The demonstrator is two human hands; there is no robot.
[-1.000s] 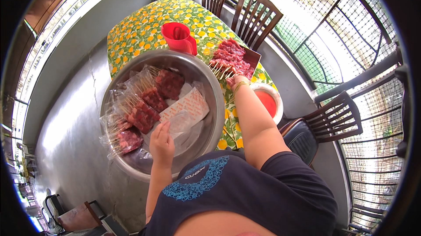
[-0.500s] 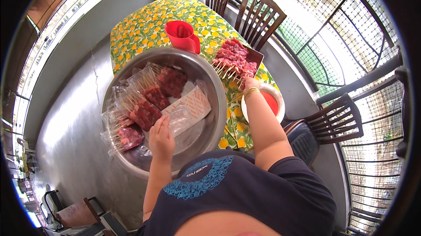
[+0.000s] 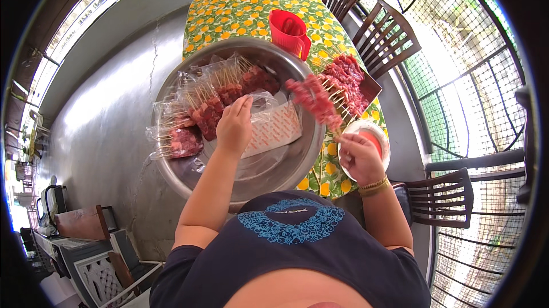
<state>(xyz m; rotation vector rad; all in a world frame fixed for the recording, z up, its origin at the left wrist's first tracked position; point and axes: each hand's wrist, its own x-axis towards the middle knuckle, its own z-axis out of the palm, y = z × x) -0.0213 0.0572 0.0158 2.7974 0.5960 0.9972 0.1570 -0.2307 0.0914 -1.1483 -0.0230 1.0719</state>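
My right hand (image 3: 360, 156) grips the stick end of a raw meat skewer (image 3: 315, 101), raised over the basin's right rim and a little blurred. To its upper right, a pile of raw skewers (image 3: 350, 84) fills a tray, sticks pointing left. Inside the wide metal basin (image 3: 269, 185), my left hand (image 3: 234, 128) has its fingers together on a clear plastic bag (image 3: 263, 101). Under that bag lies a white box with an orange pattern (image 3: 277, 130). Bagged meat skewers (image 3: 206, 116) line the basin's left side, sticks outward.
A red pitcher (image 3: 289, 33) stands behind the basin on the lemon-print tablecloth (image 3: 223, 10). A white bowl with red inside (image 3: 374, 139) sits beside my right hand. Dark wooden chairs (image 3: 388, 39) flank the table's right side, near a mesh-covered railing (image 3: 457, 96).
My right hand has come back from the tray toward me, lifting a skewer over to the basin's rim. My left hand has shifted onto the clear bag. The whole view has turned.
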